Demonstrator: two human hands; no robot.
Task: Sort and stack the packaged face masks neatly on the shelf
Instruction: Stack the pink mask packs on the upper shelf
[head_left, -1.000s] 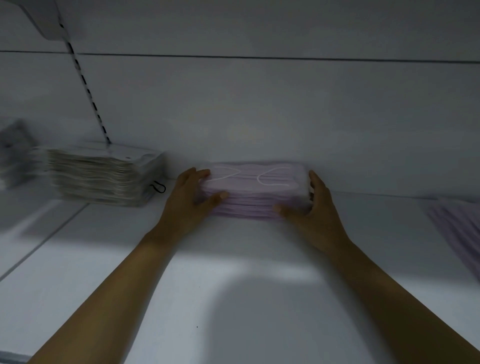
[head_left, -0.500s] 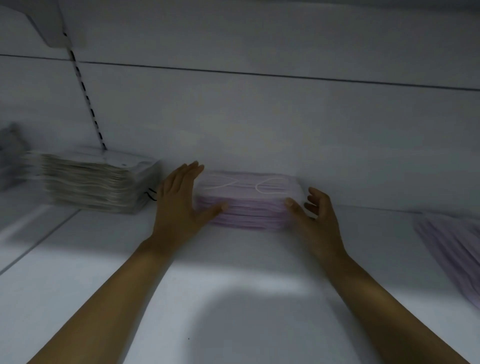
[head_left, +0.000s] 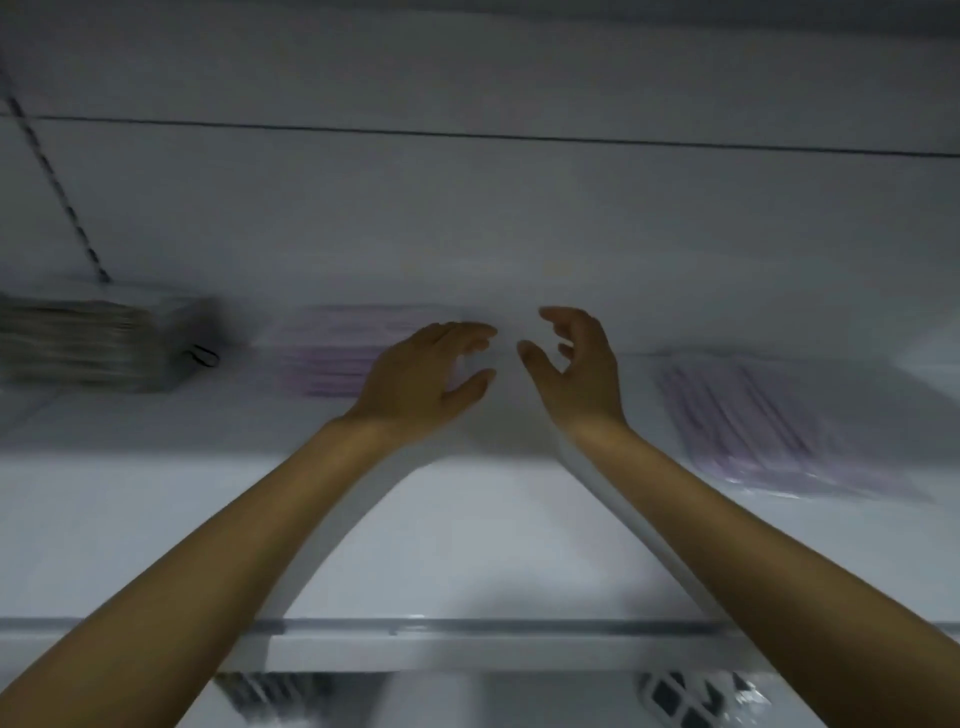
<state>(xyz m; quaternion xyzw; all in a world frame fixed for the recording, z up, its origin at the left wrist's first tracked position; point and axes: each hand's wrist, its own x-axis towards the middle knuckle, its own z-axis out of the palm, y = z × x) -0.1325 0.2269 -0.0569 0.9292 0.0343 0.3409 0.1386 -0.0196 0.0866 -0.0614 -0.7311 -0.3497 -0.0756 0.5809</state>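
A stack of purple packaged face masks (head_left: 332, 358) sits against the back wall of the white shelf (head_left: 493, 519). My left hand (head_left: 421, 379) hovers in front of the stack's right part with relaxed fingers, holding nothing. My right hand (head_left: 576, 369) is lifted to the right of the stack, apart from it, fingers loosely curled and empty. A second lot of purple mask packs (head_left: 769, 426) lies flat and askew on the shelf at the right. A stack of white and grey mask packs (head_left: 98, 343) stands at the left.
The shelf's front rail (head_left: 467, 631) runs across the bottom of the view. Below it, packaged goods (head_left: 691, 696) show on a lower level. A slotted upright (head_left: 57, 176) runs up the back wall at the left.
Both hands have let go of the purple stack and moved right. The view has swung right and down, bringing the shelf's front rail and the right-hand purple packs into sight.
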